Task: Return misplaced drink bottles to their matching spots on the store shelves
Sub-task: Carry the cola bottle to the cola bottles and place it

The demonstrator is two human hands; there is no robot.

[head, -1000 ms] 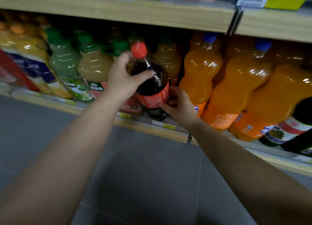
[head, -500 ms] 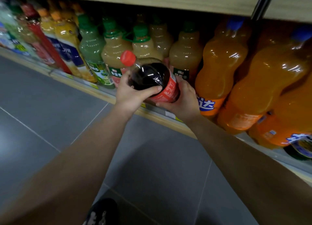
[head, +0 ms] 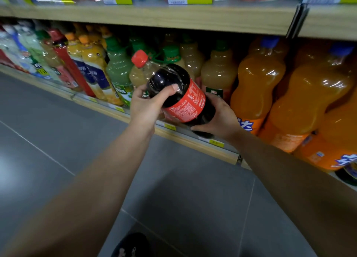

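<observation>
A large cola bottle (head: 179, 94) with a red cap and red label is tilted, its cap pointing up and left, in front of the low shelf. My left hand (head: 148, 104) grips its dark upper body, thumb across the front. My right hand (head: 220, 117) cups its base from below and the right. Behind it stand pale juice bottles with green caps (head: 218, 71). Large orange soda bottles with blue caps (head: 258, 83) fill the shelf to the right.
The wooden shelf edge (head: 193, 141) with yellow price tags runs diagonally below the bottles. Mixed juice and tea bottles (head: 90, 71) stand at the left. An upper shelf (head: 173, 17) with price labels hangs overhead. Grey tiled floor (head: 173, 199) lies below, with a dark shoe (head: 131, 245).
The cola bottle went from upright on the shelf to tilted and lifted off it, held in both hands. The view pulled back and up, showing the upper shelf.
</observation>
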